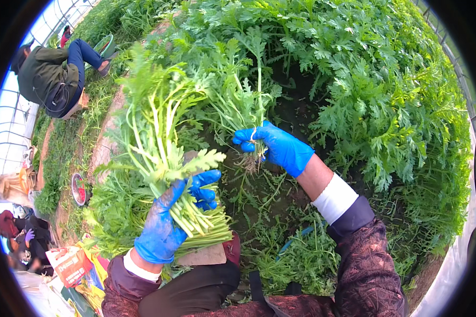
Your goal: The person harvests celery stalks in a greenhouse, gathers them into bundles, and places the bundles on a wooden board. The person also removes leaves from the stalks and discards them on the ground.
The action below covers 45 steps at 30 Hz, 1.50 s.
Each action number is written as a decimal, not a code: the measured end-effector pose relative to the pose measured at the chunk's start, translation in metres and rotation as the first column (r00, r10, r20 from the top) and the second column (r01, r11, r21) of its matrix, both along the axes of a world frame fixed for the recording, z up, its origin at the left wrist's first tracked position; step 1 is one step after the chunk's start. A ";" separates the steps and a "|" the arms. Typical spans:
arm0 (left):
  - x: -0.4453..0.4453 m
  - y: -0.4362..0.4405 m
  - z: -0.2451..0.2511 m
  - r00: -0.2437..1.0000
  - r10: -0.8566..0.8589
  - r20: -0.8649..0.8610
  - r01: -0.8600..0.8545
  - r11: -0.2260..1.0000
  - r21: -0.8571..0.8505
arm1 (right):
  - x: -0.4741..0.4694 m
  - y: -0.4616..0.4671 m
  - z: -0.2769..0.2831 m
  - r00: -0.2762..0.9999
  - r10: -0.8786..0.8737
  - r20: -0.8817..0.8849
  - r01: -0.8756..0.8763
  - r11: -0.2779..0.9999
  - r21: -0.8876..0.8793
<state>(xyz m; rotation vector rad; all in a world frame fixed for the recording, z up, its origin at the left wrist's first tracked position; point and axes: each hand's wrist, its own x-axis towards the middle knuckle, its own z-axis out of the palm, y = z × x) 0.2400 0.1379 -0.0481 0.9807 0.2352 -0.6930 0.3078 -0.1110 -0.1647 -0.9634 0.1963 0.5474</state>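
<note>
My left hand (162, 226), in a soiled blue glove, grips a bunch of leafy greens with lobed leaves (158, 130), probably crown daisy; their cut stem ends point down to the right. Beneath it lies a pile of similar greens (210, 230), stems aligned, on a flat board (202, 256) by my knee. My right hand (287, 148), also blue-gloved, holds a few uprooted plants (244, 107) near their base. Thin roots (250, 161) hang below those fingers.
Dense standing greens (361, 87) fill the right and far side. Loose leaves (301, 261) surround a blue curved rim (293, 241). At left are a seated person (49, 77), a green basin (108, 47), a bowl with red contents (79, 189), printed bags (69, 265) and other people (29, 239).
</note>
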 end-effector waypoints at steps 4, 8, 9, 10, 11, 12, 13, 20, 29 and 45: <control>-0.020 -0.016 -0.003 0.999 -0.037 0.009 0.038 0.995 -0.096 | -0.068 0.014 0.057 0.998 -0.044 0.050 0.037 0.991 0.132; -0.046 -0.025 0.000 0.999 -0.022 -0.028 0.019 0.993 -0.116 | -0.130 0.019 0.094 0.989 0.020 0.150 -0.045 0.985 0.165; -0.052 -0.028 0.002 0.999 -0.036 -0.037 0.032 0.996 -0.087 | -0.144 0.021 0.101 0.986 0.070 0.152 -0.088 0.990 0.111; -0.059 -0.032 0.005 0.996 -0.073 -0.052 0.067 0.990 -0.123 | -0.156 0.022 0.107 0.979 0.116 0.166 -0.128 0.989 0.067; -0.064 -0.036 0.009 0.991 -0.121 -0.049 0.109 0.975 -0.191 | -0.165 0.023 0.114 0.970 0.159 0.184 -0.165 0.986 0.019; -0.069 -0.039 0.015 0.989 -0.144 -0.024 0.137 0.975 -0.175 | -0.175 0.026 0.120 0.952 0.109 0.287 -0.110 0.994 -0.011; -0.072 -0.042 0.021 0.979 -0.201 0.021 0.200 0.951 -0.236 | -0.180 0.025 0.127 0.970 0.109 0.217 -0.112 0.994 0.005; -0.099 -0.057 0.081 0.851 -0.466 0.242 0.514 0.833 -0.205 | -0.217 0.001 0.181 0.934 0.219 0.282 -0.238 0.971 0.035; -0.129 -0.069 0.124 0.760 -0.536 0.368 0.619 0.771 -0.153 | -0.265 -0.005 0.213 0.922 0.150 0.356 -0.177 0.983 0.043; -0.190 -0.106 0.157 0.833 -0.216 0.510 0.414 0.855 -0.314 | -0.368 0.012 0.244 0.832 -0.200 0.517 0.311 0.940 -0.137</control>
